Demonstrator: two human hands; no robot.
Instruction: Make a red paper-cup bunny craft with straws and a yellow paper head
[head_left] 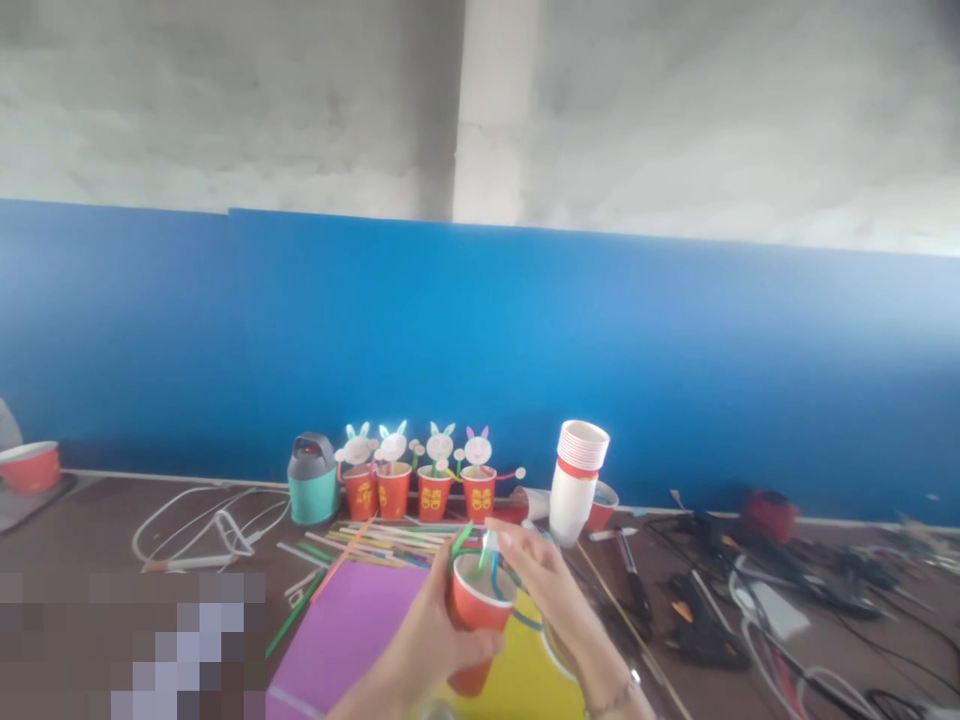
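Left hand (439, 622) clasping red cup (480, 605) over yellow paper (523, 668); right hand (546, 578) hovering at its mouth, pinch unclear to me. Standing around the cup: rabbit cups (435, 498), eleven o'clock; bottle (313, 496), ten; stacked cups (574, 490), one.

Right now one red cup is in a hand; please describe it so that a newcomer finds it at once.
Find the blue partition, then the brown table below it. In front of four red cups with rabbit faces, the left hand grips this red cup. Those four stand on the table; only this one is held, the right hand near its mouth.
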